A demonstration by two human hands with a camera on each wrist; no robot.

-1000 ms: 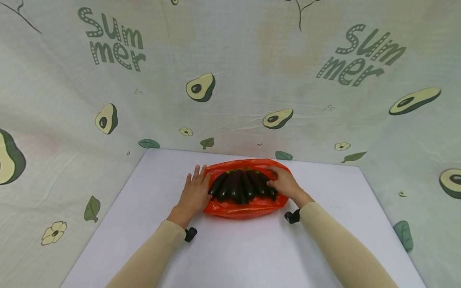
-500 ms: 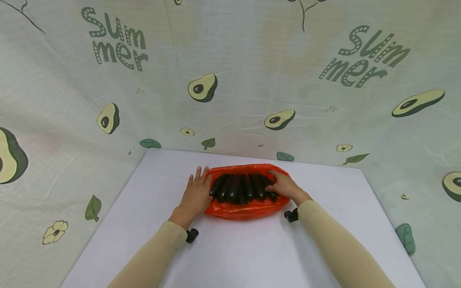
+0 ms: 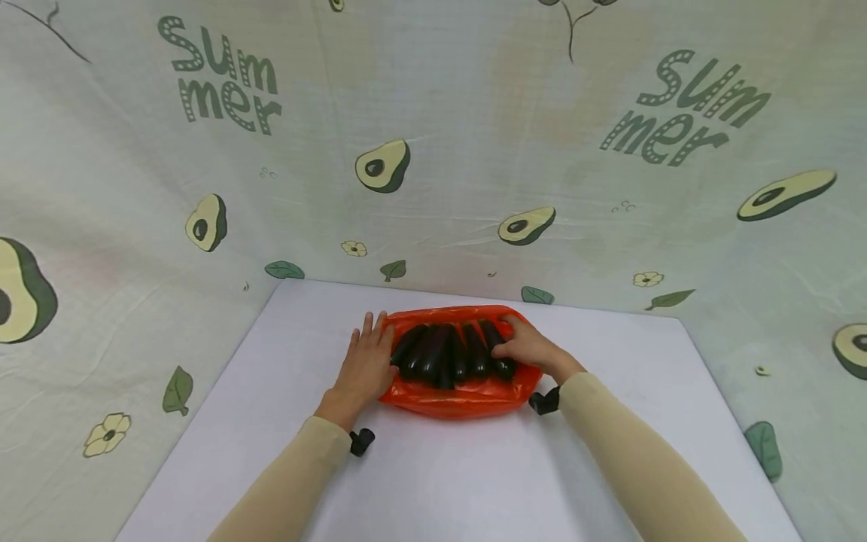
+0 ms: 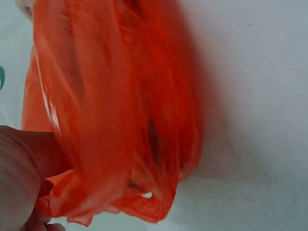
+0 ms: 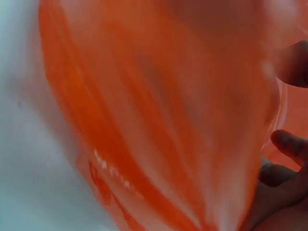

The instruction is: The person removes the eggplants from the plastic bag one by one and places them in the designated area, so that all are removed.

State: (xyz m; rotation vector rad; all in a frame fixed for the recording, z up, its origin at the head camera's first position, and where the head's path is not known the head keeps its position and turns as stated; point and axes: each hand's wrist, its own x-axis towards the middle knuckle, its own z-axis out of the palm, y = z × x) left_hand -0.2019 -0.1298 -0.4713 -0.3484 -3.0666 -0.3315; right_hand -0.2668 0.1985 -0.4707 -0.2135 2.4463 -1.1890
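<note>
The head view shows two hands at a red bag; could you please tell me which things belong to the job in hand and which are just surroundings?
Part of the job:
red plastic bag
dark eggplants inside it
left hand at the bag's left end
right hand at its right end

Surroundings:
white table
avocado-print cloth
black device at each wrist

The white table (image 3: 447, 482) carries a red plastic bag (image 3: 452, 405) toward its far side.

Arms (image 3: 291, 482) stretched forward, left hand (image 3: 362, 370) splayed, right hand (image 3: 536, 352) curved
</note>
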